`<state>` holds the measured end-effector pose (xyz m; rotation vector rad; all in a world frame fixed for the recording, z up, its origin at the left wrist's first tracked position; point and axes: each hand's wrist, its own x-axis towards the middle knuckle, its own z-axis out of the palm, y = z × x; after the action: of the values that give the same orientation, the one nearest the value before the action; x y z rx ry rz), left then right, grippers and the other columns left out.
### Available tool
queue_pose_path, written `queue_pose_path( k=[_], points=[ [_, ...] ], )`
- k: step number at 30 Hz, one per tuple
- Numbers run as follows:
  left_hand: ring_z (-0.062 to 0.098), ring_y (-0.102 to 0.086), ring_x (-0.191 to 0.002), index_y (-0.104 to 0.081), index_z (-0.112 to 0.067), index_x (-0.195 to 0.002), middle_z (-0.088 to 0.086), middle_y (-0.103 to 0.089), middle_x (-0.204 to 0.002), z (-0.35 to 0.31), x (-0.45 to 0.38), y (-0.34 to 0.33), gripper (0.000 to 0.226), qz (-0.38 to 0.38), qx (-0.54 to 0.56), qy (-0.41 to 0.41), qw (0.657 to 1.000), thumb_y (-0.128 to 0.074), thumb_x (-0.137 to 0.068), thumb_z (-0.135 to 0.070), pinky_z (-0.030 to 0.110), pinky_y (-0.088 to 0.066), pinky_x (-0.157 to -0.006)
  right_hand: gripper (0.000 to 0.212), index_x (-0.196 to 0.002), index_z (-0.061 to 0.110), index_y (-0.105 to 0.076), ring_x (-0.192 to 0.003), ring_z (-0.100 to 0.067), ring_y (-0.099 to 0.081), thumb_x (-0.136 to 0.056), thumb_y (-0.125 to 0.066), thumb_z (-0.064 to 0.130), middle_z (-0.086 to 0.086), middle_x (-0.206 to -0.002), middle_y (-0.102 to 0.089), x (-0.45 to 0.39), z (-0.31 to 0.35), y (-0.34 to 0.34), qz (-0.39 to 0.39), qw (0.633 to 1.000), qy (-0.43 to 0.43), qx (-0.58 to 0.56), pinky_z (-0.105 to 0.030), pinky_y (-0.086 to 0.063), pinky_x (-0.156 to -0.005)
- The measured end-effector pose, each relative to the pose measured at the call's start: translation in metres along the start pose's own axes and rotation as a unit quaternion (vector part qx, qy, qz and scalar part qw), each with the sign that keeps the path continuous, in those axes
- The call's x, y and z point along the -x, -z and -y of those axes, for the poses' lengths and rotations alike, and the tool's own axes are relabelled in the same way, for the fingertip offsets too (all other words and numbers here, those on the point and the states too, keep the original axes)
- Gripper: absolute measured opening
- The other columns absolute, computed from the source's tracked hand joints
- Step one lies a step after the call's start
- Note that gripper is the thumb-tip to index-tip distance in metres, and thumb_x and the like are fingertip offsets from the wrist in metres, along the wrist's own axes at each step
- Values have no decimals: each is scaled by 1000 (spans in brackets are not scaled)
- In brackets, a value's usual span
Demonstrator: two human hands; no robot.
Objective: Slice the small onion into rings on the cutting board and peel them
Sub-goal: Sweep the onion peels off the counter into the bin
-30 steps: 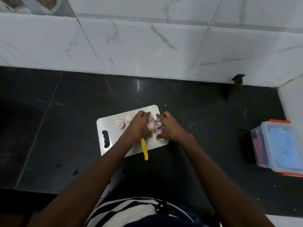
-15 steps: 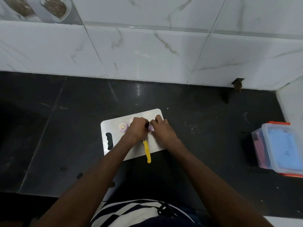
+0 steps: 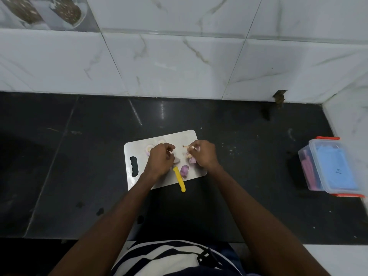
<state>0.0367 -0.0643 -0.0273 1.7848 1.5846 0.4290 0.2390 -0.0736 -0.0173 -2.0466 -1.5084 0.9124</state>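
A white cutting board point(image 3: 187, 137) lies on the black counter. My right hand point(image 3: 204, 155) pinches a small purple-white onion piece point(image 3: 194, 148) with a thin tan strip of peel sticking out to the left. More onion pieces point(image 3: 190, 158) lie just below it, and a purple onion chunk point(image 3: 184, 170) sits beside the yellow-handled knife point(image 3: 179, 180). My left hand point(image 3: 160, 161) hovers over the knife's blade with its fingers curled; what it holds is hidden. Pale onion slices point(image 3: 148, 148) show at the board's back left, partly behind that hand.
A clear plastic box point(image 3: 328, 166) with orange clips and blue contents stands at the right edge of the counter point(image 3: 79, 166). A white marble-tiled wall point(image 3: 179, 62) runs along the back and right. The knife's handle overhangs the board's near edge.
My hands, pressed together over one onion piece half a second ago, have drawn apart. The right hand moved right with the piece and its peel. More onion pieces now show between them.
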Motion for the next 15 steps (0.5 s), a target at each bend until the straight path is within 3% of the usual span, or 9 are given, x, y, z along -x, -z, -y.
queue_pose_path(
  k=[3, 6, 10, 15],
  points=[
    [16, -66, -103, -70, -13, -136, 6, -71, -128, -3, 4, -3, 39, 21, -10, -61, 998, -73, -98, -18, 35, -58, -96, 12, -97, 18, -82, -81, -12, -71, -87, -80, 26, 6, -87, -78, 6, -15, 7, -8, 991, -85, -101, -25, -52, -72],
    [22, -60, -122, -65, -17, -143, 5, -67, -132, -6, 7, -8, 59, 42, -81, -136, 987, -78, -93, -44, 39, -52, -103, 9, -93, 15, -80, -84, -22, -76, -87, -82, 22, -3, -87, -81, 14, -30, 12, 23, 957, -128, -259, -41, -62, -83],
    [22, -62, -121, -63, -22, -140, 4, -63, -132, -5, 16, -12, 60, -14, -79, -77, 994, -72, -93, -59, 37, -57, -96, 5, -100, 2, -73, -67, -15, -72, -98, -70, 5, -9, -86, -77, 30, -35, 22, 52, 849, -196, -488, -25, -61, -65],
    [22, -56, -109, -58, -25, -129, 3, -50, -124, -17, 40, -37, 86, 47, -172, -59, 982, -65, -72, -89, 44, -61, -81, 21, -103, -4, -66, -56, -15, -54, -104, -48, 6, -13, -79, -57, 36, -46, 17, 47, 690, -282, -665, -20, -46, -48]
  ],
)
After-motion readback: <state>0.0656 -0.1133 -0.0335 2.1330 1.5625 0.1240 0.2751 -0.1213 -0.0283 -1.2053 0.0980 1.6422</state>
